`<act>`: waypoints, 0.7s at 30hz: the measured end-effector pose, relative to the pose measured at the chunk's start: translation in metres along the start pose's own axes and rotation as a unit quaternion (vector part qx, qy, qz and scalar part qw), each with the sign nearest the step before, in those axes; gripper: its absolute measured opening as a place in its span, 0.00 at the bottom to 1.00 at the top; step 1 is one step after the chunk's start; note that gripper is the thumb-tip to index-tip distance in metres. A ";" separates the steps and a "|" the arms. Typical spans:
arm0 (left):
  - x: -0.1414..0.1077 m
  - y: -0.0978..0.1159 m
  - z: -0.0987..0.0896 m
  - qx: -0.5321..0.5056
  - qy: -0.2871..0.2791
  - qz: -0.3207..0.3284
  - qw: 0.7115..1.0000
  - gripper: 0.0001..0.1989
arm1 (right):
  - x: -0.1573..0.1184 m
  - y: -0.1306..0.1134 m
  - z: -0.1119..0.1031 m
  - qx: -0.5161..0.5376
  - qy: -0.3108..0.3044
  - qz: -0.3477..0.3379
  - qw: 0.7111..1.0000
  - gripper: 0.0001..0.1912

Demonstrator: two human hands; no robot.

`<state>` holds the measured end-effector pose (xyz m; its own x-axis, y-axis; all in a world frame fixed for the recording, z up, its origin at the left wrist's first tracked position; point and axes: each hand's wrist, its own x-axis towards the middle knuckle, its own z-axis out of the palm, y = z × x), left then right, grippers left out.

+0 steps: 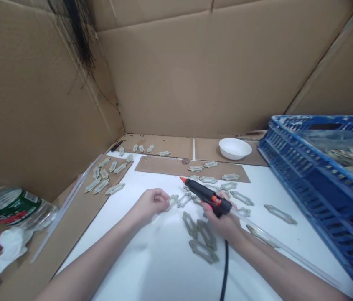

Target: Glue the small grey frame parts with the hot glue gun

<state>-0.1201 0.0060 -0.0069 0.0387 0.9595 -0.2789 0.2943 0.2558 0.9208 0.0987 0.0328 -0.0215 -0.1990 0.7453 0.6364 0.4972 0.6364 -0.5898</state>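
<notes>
Glue gun is gripped firmly in the right hand, orange tip aimed up and left, with a black cord trailing down toward the near edge. The left hand is curled closed, and a pale frame-shaped piece sits right at the fingertips, though whether it's actually pinched can't be told from this angle.

As for how far things have got, a batch of pieces is lined up on the left cardboard sheet, more are spread over the long cardboard strip and the white desk, and three are bunched just below the hands. A big tangle of similar pieces is left in the blue crate. No glue can be made out on any piece, so what's been stuck can't be told.

Room is decent: bare white desk is left in front of the forearms, and a gap is open before the crate wall on the right. A clear glue stick lies by the right arm. Behind, a white bowl is set against cardboard walls, and a plastic bottle lies off the left edge.
</notes>
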 end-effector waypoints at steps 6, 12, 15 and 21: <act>-0.001 0.010 0.004 -0.132 0.073 -0.036 0.988 0.08 | -0.002 0.004 0.003 0.016 -0.025 -0.090 0.995 0.13; -0.007 0.022 0.006 -0.171 0.053 -0.038 0.983 0.11 | -0.005 0.007 0.004 0.053 -0.077 -0.174 0.980 0.09; -0.008 0.022 0.006 -0.165 0.048 -0.034 0.985 0.10 | -0.006 0.007 0.003 0.053 -0.103 -0.185 0.976 0.07; -0.010 0.021 0.005 -0.144 0.059 -0.011 0.988 0.11 | -0.004 0.007 0.004 0.053 -0.114 -0.176 0.976 0.08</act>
<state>-0.1094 0.0012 0.0139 -0.0810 0.9559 -0.2824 0.0088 0.2840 0.9588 0.0996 0.0350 -0.0294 -0.5311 0.4936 0.6887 0.2756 0.8692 -0.4105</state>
